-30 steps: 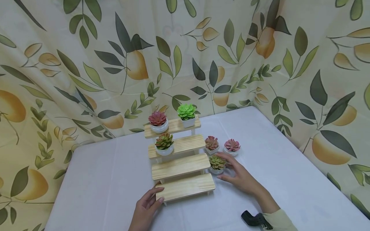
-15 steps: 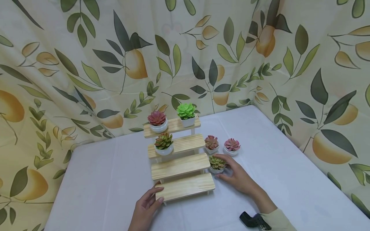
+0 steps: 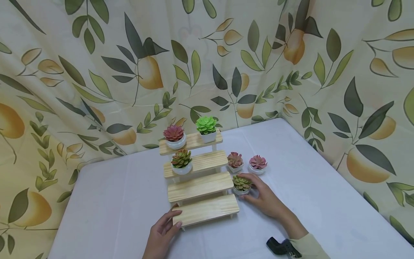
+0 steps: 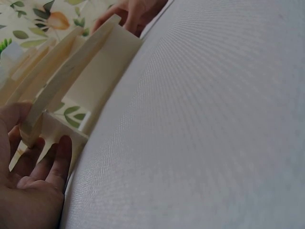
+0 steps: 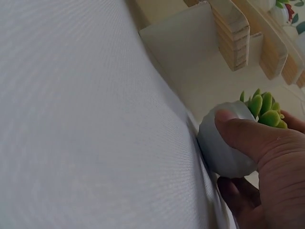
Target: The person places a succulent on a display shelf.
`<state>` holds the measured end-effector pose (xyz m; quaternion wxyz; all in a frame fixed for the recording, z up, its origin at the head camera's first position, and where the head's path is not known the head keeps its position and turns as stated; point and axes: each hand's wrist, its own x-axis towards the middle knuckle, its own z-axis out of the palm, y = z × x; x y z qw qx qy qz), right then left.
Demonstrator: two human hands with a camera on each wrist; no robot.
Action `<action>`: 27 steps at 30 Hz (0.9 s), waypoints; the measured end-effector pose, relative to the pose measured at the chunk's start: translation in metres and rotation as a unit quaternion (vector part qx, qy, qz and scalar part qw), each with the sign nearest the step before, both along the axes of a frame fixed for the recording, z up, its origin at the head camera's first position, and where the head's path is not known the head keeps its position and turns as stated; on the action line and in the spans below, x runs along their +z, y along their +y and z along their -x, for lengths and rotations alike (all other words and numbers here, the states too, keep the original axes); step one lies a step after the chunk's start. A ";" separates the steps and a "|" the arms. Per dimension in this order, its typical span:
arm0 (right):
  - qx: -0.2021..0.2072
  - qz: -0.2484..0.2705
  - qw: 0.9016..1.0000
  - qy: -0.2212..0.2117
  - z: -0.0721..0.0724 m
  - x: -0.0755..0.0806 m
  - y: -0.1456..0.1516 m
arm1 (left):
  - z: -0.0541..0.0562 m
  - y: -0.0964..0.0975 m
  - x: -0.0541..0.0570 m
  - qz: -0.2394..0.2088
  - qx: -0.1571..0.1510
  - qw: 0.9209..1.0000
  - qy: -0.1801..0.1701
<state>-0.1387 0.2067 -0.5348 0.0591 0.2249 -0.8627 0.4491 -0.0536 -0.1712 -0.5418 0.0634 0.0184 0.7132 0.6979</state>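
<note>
In the head view a four-step wooden plant stand [image 3: 207, 210] stands mid-table. My left hand [image 3: 163, 228] grips the left end of its lowest step; in the left wrist view the thumb lies on one face and the fingers on the other. Right of the stand, my right hand [image 3: 266, 199] holds a small green succulent [image 3: 242, 182] in a round white pot [image 5: 226, 143]. Its thumb presses the pot's side in the right wrist view, with other fingers partly hidden beyond. The pot is low, at the tablecloth; whether it touches is unclear.
Two potted pink succulents, one in a square pot [image 3: 235, 160] and one in a round pot [image 3: 257, 163], stand behind my right hand. The stand bears red [image 3: 174, 135], bright green [image 3: 207, 126] and red-green [image 3: 182, 160] succulents. A patterned curtain [image 3: 194, 72] hangs behind the white-covered table [image 3: 123, 201].
My right hand's thumb and fingers have closed in slightly around the green succulent's pot. The left hand keeps its grip on the stand. The head view has shifted a little.
</note>
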 end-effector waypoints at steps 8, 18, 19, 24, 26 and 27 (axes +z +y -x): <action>-0.015 0.012 1.000 0.014 -0.001 0.000 0.001 | 0.000 -0.001 -0.002 -0.010 0.001 1.000 0.005; -0.067 0.067 0.994 0.048 0.002 0.004 0.002 | 0.001 -0.001 -0.001 -0.010 -0.002 1.000 -0.003; -0.069 0.072 0.994 0.049 0.002 0.004 0.002 | 0.001 -0.001 -0.001 -0.008 -0.001 1.000 -0.004; -0.077 0.111 0.990 0.051 0.003 0.012 0.001 | 0.002 -0.002 -0.004 0.007 0.000 1.000 -0.010; -0.079 0.130 0.987 0.051 0.002 0.019 -0.001 | 0.002 -0.003 -0.004 0.010 -0.001 1.000 -0.011; -0.078 0.139 0.986 0.051 0.002 0.022 -0.001 | 0.002 -0.003 -0.004 0.010 0.000 1.000 -0.011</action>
